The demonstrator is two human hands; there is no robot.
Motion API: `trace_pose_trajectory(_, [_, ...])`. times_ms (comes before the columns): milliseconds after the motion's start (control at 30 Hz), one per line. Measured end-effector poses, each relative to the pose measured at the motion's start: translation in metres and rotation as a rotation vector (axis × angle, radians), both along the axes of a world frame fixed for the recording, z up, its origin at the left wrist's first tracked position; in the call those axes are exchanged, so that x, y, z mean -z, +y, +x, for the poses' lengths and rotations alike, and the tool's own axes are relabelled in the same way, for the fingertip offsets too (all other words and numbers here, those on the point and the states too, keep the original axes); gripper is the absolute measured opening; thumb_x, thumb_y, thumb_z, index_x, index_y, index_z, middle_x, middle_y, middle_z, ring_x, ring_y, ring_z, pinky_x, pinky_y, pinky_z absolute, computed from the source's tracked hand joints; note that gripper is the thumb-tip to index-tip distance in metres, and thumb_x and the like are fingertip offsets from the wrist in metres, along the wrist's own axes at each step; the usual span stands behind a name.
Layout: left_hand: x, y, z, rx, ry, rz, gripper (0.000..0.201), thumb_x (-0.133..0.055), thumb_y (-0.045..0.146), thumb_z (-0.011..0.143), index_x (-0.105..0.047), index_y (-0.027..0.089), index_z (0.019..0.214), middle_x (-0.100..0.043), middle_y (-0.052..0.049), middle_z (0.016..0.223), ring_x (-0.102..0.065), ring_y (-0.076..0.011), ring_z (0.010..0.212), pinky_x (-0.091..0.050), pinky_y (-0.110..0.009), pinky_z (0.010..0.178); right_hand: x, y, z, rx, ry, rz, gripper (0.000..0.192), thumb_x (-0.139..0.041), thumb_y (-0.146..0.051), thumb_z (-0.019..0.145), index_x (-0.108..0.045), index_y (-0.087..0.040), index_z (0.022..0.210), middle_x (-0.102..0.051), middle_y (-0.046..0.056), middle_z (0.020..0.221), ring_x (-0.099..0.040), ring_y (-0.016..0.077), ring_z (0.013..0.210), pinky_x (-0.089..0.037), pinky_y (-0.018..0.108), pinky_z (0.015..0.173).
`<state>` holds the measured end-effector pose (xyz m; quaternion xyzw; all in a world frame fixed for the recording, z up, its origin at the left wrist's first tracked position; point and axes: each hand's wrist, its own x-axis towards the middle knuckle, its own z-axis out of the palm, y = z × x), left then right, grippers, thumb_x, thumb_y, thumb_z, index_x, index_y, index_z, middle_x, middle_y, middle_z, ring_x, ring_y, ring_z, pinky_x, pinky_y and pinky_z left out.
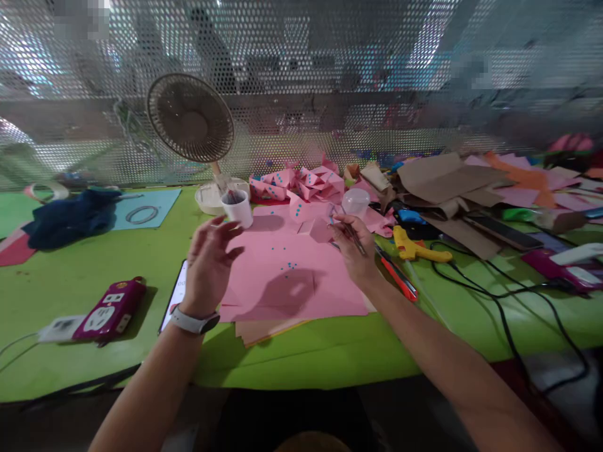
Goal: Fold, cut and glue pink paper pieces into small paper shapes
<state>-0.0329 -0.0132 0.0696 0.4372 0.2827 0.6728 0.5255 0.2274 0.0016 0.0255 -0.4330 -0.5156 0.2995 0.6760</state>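
Observation:
My left hand (210, 263) hovers over the left side of a pink paper sheet (264, 295), its fingers apart and nothing in them. Just beyond it stands a white cup (238, 209) with dark contents. Between the fingers of my right hand (355, 248) is a thin, dark pen-like tool (354, 237); its exact kind is unclear. Close to that hand's fingertips stands a curved pink paper piece (301, 212) bearing teal dots. Several small teal dots (289, 266) lie on the sheet, partly within my hand's shadow.
A fan (191, 119) and folded pink dotted papers (301, 182) stand at the back. To the right are a clear cup (356, 202), a red cutter (398, 276), a yellow glue gun (414, 246), cables and brown paper (447, 179). A phone (175, 295) and purple power strip (110, 311) lie left.

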Motion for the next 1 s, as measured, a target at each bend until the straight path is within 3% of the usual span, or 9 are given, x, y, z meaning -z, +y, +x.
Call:
trace_pose_trajectory(100, [0.014,-0.003,0.014,0.193,0.348,-0.179,0.037,-0.073,0.033,0.078,-0.066,0.024,0.112,-0.065,-0.008,0.121,-0.062,-0.0199,0.107,-0.054,-0.028,0.079,0.0,-0.007,-0.007,-0.054,-0.036,-0.018,0.028,-0.069,-0.039,0.08,-0.063,-0.022,0.102,-0.063,-0.001,0.082,-0.058,0.0127,0.074,-0.049,0.027,0.071])
trace_pose_trajectory(167, [0.023,-0.006,0.024,0.318,0.463,-0.25,0.035,-0.074,0.036,0.077,-0.069,0.018,0.106,-0.069,-0.011,0.113,-0.065,-0.0198,0.099,-0.053,-0.028,0.078,0.001,-0.013,-0.015,-0.129,-0.114,-0.03,0.026,-0.069,-0.038,0.08,-0.065,-0.023,0.101,-0.064,0.0,0.083,-0.059,0.013,0.073,-0.049,0.027,0.07])
trace_pose_trajectory(267, [0.034,-0.008,0.033,0.375,0.467,-0.262,0.029,-0.077,0.036,0.073,-0.074,0.014,0.091,-0.073,-0.011,0.094,-0.066,-0.0169,0.081,-0.052,-0.026,0.069,0.003,-0.023,-0.025,-0.244,-0.229,-0.035,0.027,-0.068,-0.039,0.081,-0.068,-0.023,0.102,-0.067,0.002,0.088,-0.061,0.0141,0.077,-0.051,0.027,0.071])
trace_pose_trajectory(367, [0.039,-0.006,0.034,0.322,0.403,-0.3,0.026,-0.078,0.037,0.071,-0.074,0.013,0.079,-0.074,-0.009,0.082,-0.066,-0.0152,0.075,-0.052,-0.024,0.064,0.004,-0.025,-0.029,-0.306,-0.257,-0.033,0.031,-0.066,-0.042,0.084,-0.067,-0.025,0.109,-0.069,0.004,0.099,-0.063,0.0163,0.088,-0.052,0.031,0.08])
trace_pose_trajectory(433, [0.038,-0.002,0.03,0.199,0.276,-0.316,0.024,-0.079,0.037,0.071,-0.073,0.016,0.081,-0.073,-0.006,0.084,-0.068,-0.0141,0.077,-0.052,-0.022,0.064,0.003,-0.023,-0.027,-0.302,-0.199,-0.026,0.037,-0.059,-0.047,0.088,-0.063,-0.027,0.119,-0.069,0.004,0.101,-0.064,0.0167,0.091,-0.052,0.033,0.085])
trace_pose_trajectory(600, [0.036,0.006,0.022,-0.001,0.03,-0.362,0.033,-0.083,0.035,0.065,-0.066,0.02,0.088,-0.071,0.0,0.084,-0.072,-0.0154,0.081,-0.043,-0.014,0.047,0.004,-0.009,-0.013,-0.211,-0.111,-0.087,0.05,-0.039,-0.057,0.094,-0.062,-0.024,0.123,-0.066,0.001,0.08,-0.063,0.0138,0.068,-0.055,0.031,0.071])
trace_pose_trajectory(667, [0.037,0.006,0.024,0.006,0.013,-0.378,0.036,-0.085,0.035,0.062,-0.064,0.019,0.087,-0.07,0.001,0.081,-0.073,-0.016,0.079,-0.04,-0.013,0.043,0.006,-0.005,-0.006,-0.178,-0.289,-0.089,0.046,-0.042,-0.054,0.095,-0.064,-0.022,0.12,-0.067,0.004,0.085,-0.064,0.0152,0.073,-0.054,0.031,0.072])
trace_pose_trajectory(833, [0.043,0.005,0.03,0.05,0.051,-0.379,0.039,-0.085,0.038,0.061,-0.062,0.016,0.083,-0.07,0.0,0.081,-0.073,-0.0174,0.078,-0.047,-0.017,0.053,0.018,0.008,0.018,-0.225,-1.11,0.027,0.029,-0.048,-0.025,0.095,-0.069,-0.018,0.114,-0.067,0.012,0.106,-0.062,0.0235,0.101,-0.049,0.036,0.087])
trace_pose_trajectory(1000, [0.048,0.007,0.027,0.078,0.064,-0.365,0.039,-0.085,0.037,0.06,-0.061,0.016,0.083,-0.071,-0.001,0.082,-0.072,-0.0171,0.08,-0.047,-0.018,0.057,0.021,0.015,0.028,-0.195,-1.452,-0.08,0.045,-0.043,-0.008,0.092,-0.059,-0.024,0.131,-0.067,0.009,0.113,-0.064,0.0212,0.101,-0.049,0.031,0.084])
